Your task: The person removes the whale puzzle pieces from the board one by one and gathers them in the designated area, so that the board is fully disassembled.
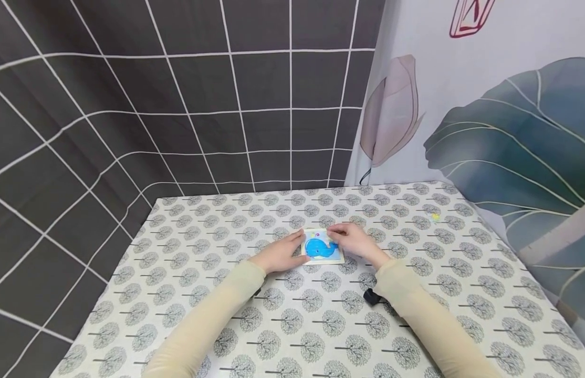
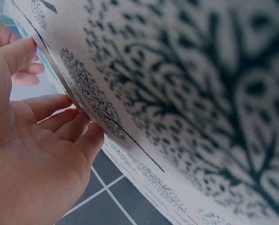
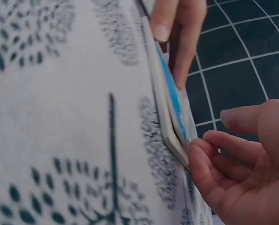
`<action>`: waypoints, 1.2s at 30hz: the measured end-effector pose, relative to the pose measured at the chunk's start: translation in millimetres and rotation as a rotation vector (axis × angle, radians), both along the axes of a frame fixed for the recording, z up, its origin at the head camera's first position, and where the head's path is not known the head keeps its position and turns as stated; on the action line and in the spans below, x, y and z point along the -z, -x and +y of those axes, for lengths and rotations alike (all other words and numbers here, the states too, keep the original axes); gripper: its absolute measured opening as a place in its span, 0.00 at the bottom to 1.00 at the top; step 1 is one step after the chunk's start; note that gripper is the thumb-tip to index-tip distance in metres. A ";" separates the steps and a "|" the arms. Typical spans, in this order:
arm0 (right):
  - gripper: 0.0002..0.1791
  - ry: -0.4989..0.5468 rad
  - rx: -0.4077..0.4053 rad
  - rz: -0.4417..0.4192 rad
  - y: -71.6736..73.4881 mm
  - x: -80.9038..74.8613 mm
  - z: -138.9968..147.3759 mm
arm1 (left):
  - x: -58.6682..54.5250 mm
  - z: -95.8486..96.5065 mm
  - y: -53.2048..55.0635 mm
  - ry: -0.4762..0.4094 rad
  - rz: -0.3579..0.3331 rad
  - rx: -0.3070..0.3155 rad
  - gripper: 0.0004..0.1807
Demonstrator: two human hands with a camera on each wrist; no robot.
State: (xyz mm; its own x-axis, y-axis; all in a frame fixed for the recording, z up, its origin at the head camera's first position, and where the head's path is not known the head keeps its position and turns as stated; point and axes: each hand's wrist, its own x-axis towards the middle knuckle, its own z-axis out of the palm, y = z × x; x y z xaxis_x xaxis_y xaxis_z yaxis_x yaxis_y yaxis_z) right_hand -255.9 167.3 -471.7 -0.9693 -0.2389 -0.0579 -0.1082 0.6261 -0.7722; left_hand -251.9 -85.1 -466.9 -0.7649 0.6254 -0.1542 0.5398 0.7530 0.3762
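A small square board with a blue whale picture [image 1: 321, 248] and a pale rim lies flat on the table. It appears to be a puzzle, though separate pieces are hard to make out. My left hand [image 1: 284, 253] rests along its left edge, thumb near the front corner and fingers farther back; the left wrist view shows that hand [image 2: 41, 136] with fingertips against the board's side. At the far right corner is my right hand [image 1: 355, 241], fingers bent over the picture's edge. Seen from the right wrist, its fingertips [image 3: 198, 152] touch the corner while the thumb stands apart.
The table [image 1: 292, 325] wears a pale cloth printed with grey trees. A small yellow mark or piece [image 1: 435, 217] is at the far right. A dark checked curtain [image 1: 193, 105] hangs behind, with a leaf-printed curtain [image 1: 510, 147] on the right. A black wrist device [image 1: 372, 297] shows under the right sleeve.
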 end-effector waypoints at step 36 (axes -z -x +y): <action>0.26 -0.032 -0.033 0.019 13.0 7.4 -16.4 | 0.6 2.2 -1.3 0.001 -0.002 -0.005 0.43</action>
